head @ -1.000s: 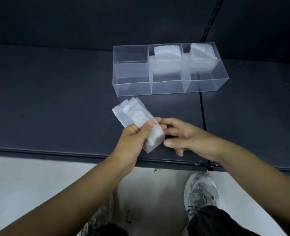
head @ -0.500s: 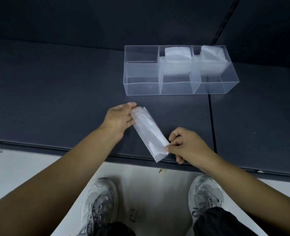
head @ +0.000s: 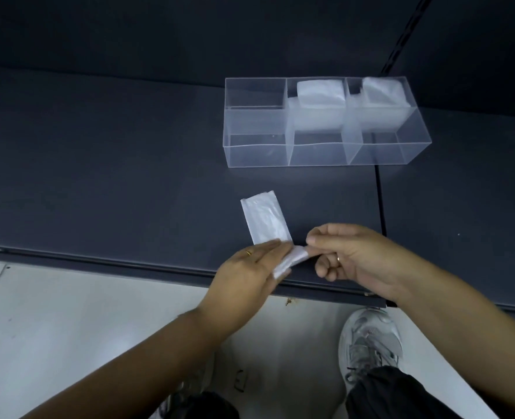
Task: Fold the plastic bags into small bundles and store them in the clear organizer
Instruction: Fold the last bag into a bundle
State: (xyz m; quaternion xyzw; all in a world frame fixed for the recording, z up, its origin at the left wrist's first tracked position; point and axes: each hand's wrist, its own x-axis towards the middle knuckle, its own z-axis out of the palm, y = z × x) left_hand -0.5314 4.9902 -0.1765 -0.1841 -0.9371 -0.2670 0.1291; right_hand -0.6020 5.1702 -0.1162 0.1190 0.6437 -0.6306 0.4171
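- Folded plastic bag (head: 265, 217), a narrow strip, lay flat on the desk (head: 114, 176) near its front edge. Long axis ran away from the person, far end tipped slightly left.
- Near end curled up off the desk, pinched between thumb and forefinger of the right hand (head: 350, 255), which sat just right of the strip.
- Over that same end lay the left hand (head: 250, 270), fingers straight, pressing the strip down and grasping nothing.
- Both hands at the near end, far end free. Next fold probably travels away from the person, along the axis.
- Beyond and to the right stood the clear organizer (head: 256, 152), bundles (head: 318, 93) in its middle and right compartments.
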